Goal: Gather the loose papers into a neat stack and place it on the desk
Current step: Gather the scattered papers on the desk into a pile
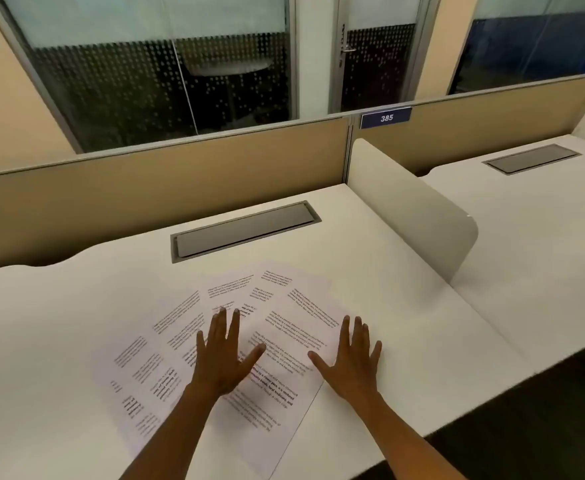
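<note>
Several printed white papers (pixel 166 344) lie fanned out and overlapping on the white desk (pixel 59 306), spreading from near left to far right. My left hand (pixel 222 358) rests flat on the middle of the fan, fingers apart. My right hand (pixel 351 360) lies flat with spread fingers at the right edge of the rightmost sheet (pixel 298 317), partly on the bare desk. Neither hand holds a sheet.
A grey cable hatch (pixel 242 230) is set into the desk behind the papers. A rounded white divider (pixel 408 209) stands at the right, with a second desk (pixel 526 220) beyond it. A tan partition (pixel 145 188) closes the back. The desk's front edge runs at lower right.
</note>
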